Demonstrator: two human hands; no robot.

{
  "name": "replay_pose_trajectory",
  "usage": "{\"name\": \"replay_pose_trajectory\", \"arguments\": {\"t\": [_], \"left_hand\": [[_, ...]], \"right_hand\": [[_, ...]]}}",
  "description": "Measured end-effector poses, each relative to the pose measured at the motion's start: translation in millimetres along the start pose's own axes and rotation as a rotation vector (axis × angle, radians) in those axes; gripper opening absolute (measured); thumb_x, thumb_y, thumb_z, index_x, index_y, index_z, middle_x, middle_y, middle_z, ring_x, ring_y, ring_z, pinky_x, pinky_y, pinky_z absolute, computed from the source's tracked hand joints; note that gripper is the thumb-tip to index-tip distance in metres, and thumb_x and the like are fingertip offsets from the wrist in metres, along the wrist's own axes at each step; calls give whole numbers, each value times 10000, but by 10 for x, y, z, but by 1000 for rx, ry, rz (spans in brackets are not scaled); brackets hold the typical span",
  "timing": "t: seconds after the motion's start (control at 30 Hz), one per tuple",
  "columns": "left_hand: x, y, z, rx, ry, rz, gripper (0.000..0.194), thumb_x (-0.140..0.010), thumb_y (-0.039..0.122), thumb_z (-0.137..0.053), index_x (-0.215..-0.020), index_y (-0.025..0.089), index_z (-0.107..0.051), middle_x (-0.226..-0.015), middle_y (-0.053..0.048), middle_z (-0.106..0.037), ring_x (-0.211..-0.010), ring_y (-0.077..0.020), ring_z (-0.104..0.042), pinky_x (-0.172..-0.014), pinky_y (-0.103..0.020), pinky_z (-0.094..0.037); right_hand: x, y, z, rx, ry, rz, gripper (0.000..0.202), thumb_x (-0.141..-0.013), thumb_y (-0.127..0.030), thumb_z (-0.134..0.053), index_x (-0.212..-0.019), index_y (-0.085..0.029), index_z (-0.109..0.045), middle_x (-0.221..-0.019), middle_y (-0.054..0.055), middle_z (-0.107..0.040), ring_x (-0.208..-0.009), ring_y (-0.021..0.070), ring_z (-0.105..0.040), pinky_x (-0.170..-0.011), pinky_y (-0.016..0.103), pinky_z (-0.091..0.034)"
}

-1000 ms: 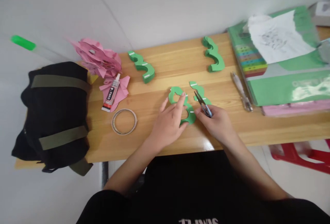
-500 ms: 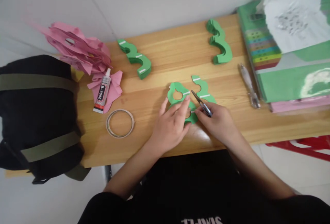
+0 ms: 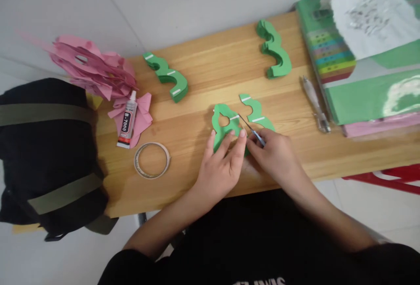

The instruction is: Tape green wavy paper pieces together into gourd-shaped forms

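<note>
My left hand (image 3: pixel 220 165) lies with fingers spread and flat on a green wavy cutout (image 3: pixel 218 119), pressing it on the table. A white strip of tape (image 3: pixel 234 117) crosses the cutout near its cut-out hole. My right hand (image 3: pixel 274 154) grips slim pointed tweezers (image 3: pixel 257 137), their dark tip at the end of that strip. Just beyond them rests another green wavy piece (image 3: pixel 257 112) with white strips on it. My fingers cover the lower part of the held cutout.
Stacks of green wavy pieces stand at the back, one left (image 3: pixel 170 76), one right (image 3: pixel 276 51). On the left are pink cutouts (image 3: pixel 95 66), a glue tube (image 3: pixel 127 121), a tape roll (image 3: pixel 135 162) and a black bag (image 3: pixel 49 149). A pen (image 3: pixel 313 99) lies beside green packs (image 3: pixel 370 101) holding scrap-covered paper (image 3: pixel 400 18).
The tweezers' tip has shifted slightly left onto the white strip's end. My left fingers have drawn back a little and spread, showing more of the strip. The camera view has shifted slightly.
</note>
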State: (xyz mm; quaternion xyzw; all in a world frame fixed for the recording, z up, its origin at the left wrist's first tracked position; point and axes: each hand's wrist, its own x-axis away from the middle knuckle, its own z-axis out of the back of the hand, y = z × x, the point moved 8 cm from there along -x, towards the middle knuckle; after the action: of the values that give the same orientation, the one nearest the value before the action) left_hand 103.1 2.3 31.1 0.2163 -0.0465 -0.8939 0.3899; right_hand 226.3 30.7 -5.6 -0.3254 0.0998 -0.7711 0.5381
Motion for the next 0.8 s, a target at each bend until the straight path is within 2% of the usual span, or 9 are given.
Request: {"name": "replay_pose_trajectory", "arguments": {"t": [0.13, 0.27, 0.4, 0.5, 0.6, 0.7, 0.8], "left_hand": [[4, 64, 2, -91, 2, -21, 730, -941, 91, -479, -1510, 10, -28, -1184, -113, -700, -1199, -224, -607, -1213, -480, -121], [23, 70, -12, -119, 7, -23, 699, -939, 90, -482, -1510, 23, -84, -1224, -118, -678, -1217, -213, -595, -1225, -457, -76], [30, 52, 3, -81, 54, -14, 755, -914, 83, -521, -1514, 28, -66, -1167, -108, -709, -1197, -215, -608, -1214, -456, -125], [20, 39, 55, -51, 126, -2, 800, -894, 88, -559, -1515, 31, -58, -1098, -87, -738, -1172, -234, -622, -1198, -472, -159], [14, 46, 86, -40, 164, -14, 811, -884, 73, -568, -1519, 51, -65, -1121, -77, -731, -1127, -226, -645, -1195, -470, -170], [16, 66, 47, -28, 122, -48, 820, -882, 43, -555, -1520, 58, -41, -1143, -74, -723, -1100, -203, -656, -1201, -465, -163], [18, 64, -27, -40, 32, -52, 763, -903, 29, -499, -1521, 63, -54, -1131, -84, -726, -1125, -192, -643, -1196, -474, -179]], "right_hand": [[-5, -11, 32, 91, 6, -31, 202, -771, -354, -585, -634, -210, -545, -533, 18, -557, -509, 179, -525, -532, 280, -337], [-38, 68, 119, 87, 76, -69, 211, -723, -379, -655, -664, -209, -546, -562, 19, -568, -536, 188, -543, -533, 281, -338], [-48, 223, 277, -46, 183, -79, 181, -668, -329, -691, -737, -202, -583, -538, -16, -544, -530, 174, -531, -540, 278, -362], [-20, 354, 429, -154, 272, -70, 198, -689, -350, -654, -801, -191, -617, -520, -25, -530, -491, 158, -498, -522, 280, -371], [9, 471, 557, -157, 339, -53, 221, -731, -357, -593, -855, -180, -637, -550, -1, -558, -491, 162, -496, -526, 295, -390], [39, 561, 669, -23, 449, -39, 280, -758, -320, -553, -977, -169, -641, -685, 66, -646, -583, 210, -567, -583, 334, -422], [41, 600, 672, 91, 512, 5, 383, -787, -271, -507, -1133, -136, -601, -853, 144, -686, -737, 280, -627, -654, 383, -460]]}}
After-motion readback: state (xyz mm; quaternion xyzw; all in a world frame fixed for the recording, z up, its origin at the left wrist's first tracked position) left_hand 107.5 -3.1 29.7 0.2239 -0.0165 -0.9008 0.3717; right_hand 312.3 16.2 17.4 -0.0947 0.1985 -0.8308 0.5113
